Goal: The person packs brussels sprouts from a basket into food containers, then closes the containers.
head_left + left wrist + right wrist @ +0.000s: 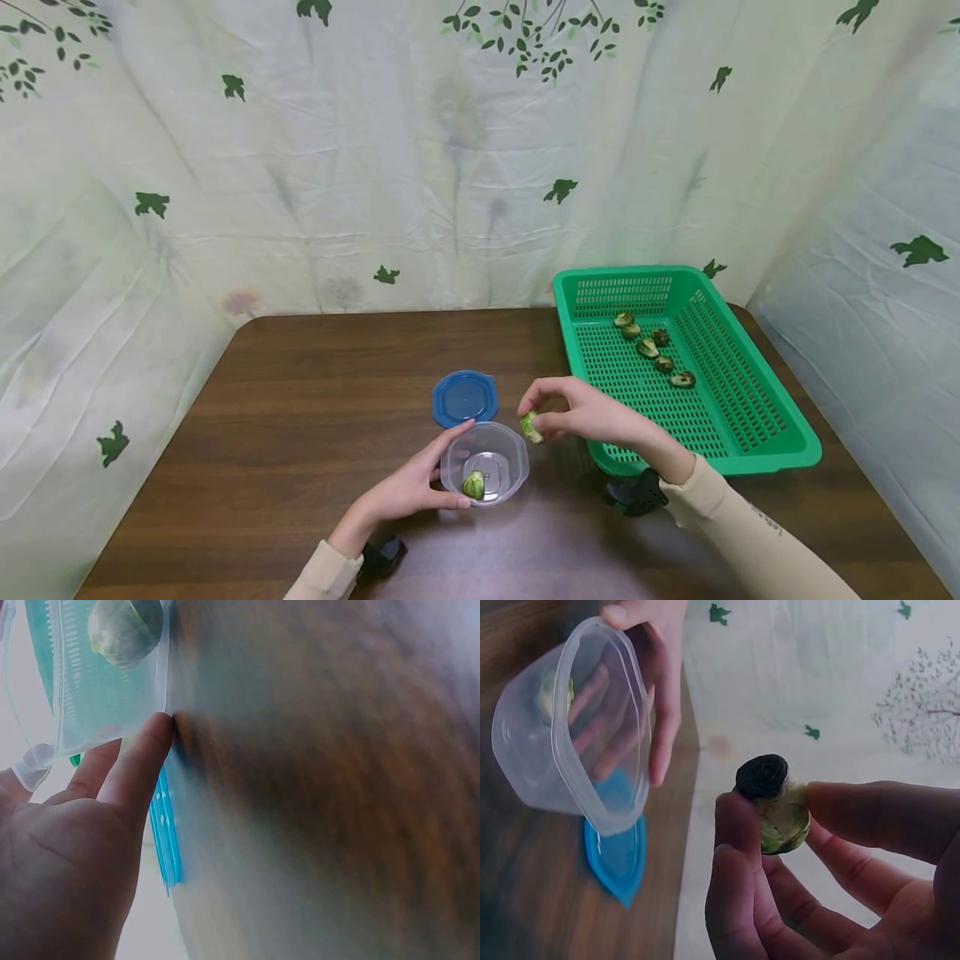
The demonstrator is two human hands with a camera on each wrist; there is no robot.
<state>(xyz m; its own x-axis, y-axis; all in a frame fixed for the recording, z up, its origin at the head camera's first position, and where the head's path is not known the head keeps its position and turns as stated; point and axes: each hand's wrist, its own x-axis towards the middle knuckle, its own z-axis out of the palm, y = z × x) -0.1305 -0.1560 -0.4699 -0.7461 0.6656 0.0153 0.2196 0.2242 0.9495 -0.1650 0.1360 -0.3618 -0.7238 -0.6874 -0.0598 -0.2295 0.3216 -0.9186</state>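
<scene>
My right hand [573, 408] pinches a Brussels sprout [531, 427] between thumb and fingertips, just right of the clear plastic container. In the right wrist view this Brussels sprout [776, 806] shows a dark cut end and pale green leaves. The clear container [504, 457] stands uncovered on the table, with one green Brussels sprout [473, 485] at its bottom. From the left, my left hand [411, 490] holds the container, its thumb at the near rim and fingers along the far side. Its fingers [146, 761] touch the container wall in the left wrist view.
A blue lid [464, 398] lies on the brown wooden table [315, 400], just behind the container. On the right stands a large green slatted basket [750, 400] with several browned Brussels sprouts [648, 347] inside. A leaf-patterned curtain [420, 183] hangs behind the table.
</scene>
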